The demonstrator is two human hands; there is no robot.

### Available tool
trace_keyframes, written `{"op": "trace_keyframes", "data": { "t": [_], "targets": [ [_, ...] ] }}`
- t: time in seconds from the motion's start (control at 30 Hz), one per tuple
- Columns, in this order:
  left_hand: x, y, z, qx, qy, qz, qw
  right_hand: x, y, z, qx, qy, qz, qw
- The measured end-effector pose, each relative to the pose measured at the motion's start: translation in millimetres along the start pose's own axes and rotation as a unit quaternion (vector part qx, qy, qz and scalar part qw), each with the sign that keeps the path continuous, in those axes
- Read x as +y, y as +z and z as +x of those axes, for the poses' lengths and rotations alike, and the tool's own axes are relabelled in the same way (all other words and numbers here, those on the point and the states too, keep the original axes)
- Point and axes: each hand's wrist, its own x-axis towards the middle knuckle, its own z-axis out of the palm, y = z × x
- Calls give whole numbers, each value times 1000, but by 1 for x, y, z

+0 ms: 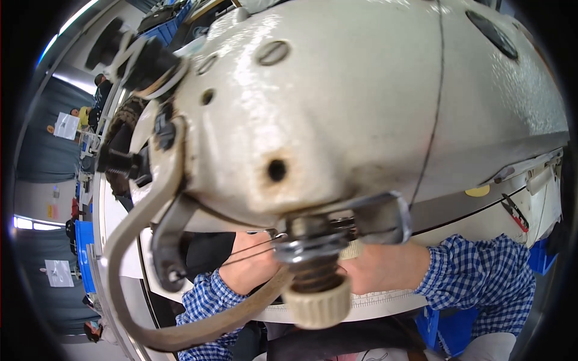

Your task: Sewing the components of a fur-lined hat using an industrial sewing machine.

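A cream sewing machine (343, 114) fills most of the view, close up. From its front juts a thread-tension knob (316, 304) on a spring, and a curved metal bar (135, 253) loops around on the left. Behind these parts, my left hand (251, 259) rests low over the table beside a piece of black cloth (208, 253). The machine's fittings cover its fingers. My right hand (388, 268) reaches in from the right under the machine arm, its fingers hidden behind the knob. Whether either hand grips the cloth cannot be seen. Dark thread (438, 90) runs down the machine's body.
Red-handled thread snips (516, 213) and a yellow disc (477, 191) lie on the table at right. The table's near edge (385, 304) carries ruler marks. Blue bins (448, 331) sit below it. Other people (102, 93) are far off at left.
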Motion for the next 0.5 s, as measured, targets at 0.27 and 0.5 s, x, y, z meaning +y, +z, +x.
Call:
{"op": "trace_keyframes", "data": {
  "t": [0.27,0.5],
  "targets": [
    [6,-9,19,16,5,6,1000,2,-15,0,-47,-21,-69,996],
    [0,0,2,49,-14,-38,998,2,-16,3,-54,-41,-84,994]
  ]
}}
